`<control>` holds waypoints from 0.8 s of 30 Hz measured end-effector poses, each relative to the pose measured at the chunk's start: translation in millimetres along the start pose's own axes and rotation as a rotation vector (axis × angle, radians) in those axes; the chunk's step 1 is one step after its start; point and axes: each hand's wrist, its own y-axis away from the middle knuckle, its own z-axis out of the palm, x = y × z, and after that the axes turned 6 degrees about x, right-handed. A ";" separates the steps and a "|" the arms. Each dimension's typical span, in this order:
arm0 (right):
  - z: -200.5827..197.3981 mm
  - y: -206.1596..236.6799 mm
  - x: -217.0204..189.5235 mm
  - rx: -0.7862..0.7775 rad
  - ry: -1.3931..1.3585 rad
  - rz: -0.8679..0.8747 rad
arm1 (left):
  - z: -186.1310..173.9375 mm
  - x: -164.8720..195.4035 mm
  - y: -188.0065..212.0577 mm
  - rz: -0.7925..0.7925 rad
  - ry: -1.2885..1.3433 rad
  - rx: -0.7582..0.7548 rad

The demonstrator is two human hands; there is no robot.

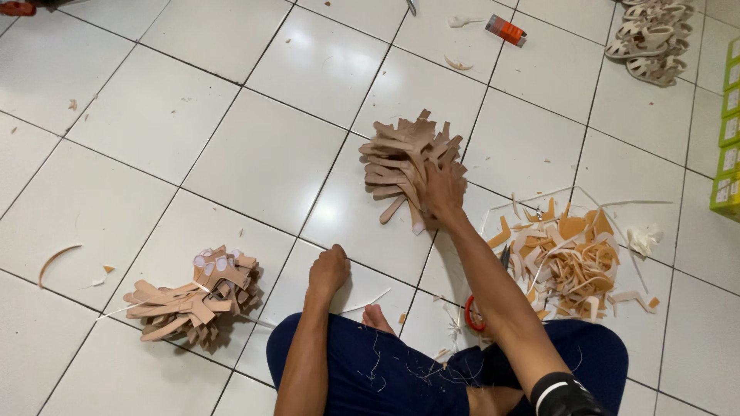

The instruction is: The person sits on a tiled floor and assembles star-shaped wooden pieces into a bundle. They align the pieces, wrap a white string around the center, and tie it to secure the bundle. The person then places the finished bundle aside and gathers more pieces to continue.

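On the white tiled floor, going from the left, a thin curved tan offcut is lying alone near the left edge. Next, a stack of tan strap-shaped cut pieces is sitting just left of the person's dark-blue-clad knee. The left hand is resting knuckles-down on the floor, its fingers curled into a loose fist and holding nothing that can be seen. Further up, near the middle of the floor, a second heap of brown strap-shaped cut pieces is fanning out, and the right hand is pressing down on its near right side; the fingers are buried among the pieces, so whether they are gripping one or lying flat cannot be told. To the right, a loose pile of orange and white trimmings is spreading over the tiles, with the red handle of scissors peeking out beside the right forearm.

As a judgement, the fanned heap could slide apart if the hand drags across it, mixing pieces, and the forearm could sweep trimmings into it.

No true container is showing; green-yellow boxes are standing stacked at the right edge, contents hidden, and pale sandals are lying piled in the far right corner.
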 end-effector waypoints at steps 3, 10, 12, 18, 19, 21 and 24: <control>16.0 25.0 -7.0 0.164 0.043 -0.047 | -3.2 2.2 -6.9 0.001 0.012 0.030; 24.1 121.3 -60.3 -0.183 -0.099 0.215 | 0.2 22.5 -1.6 0.166 0.279 0.175; 14.4 127.3 -65.5 -0.091 -0.163 0.190 | -0.2 33.6 8.3 0.180 0.341 0.176; -18.6 125.4 -51.1 0.196 -0.233 0.086 | -4.3 67.9 31.0 0.019 0.240 0.255; -24.4 126.5 -47.5 0.197 -0.271 0.108 | -2.7 72.8 32.4 0.025 0.206 0.279; -37.2 132.4 -41.4 0.195 -0.347 0.164 | 1.5 79.0 32.1 0.045 0.192 0.323; -58.4 142.0 -36.2 0.288 -0.540 0.206 | 10.3 81.0 30.1 0.049 0.196 0.345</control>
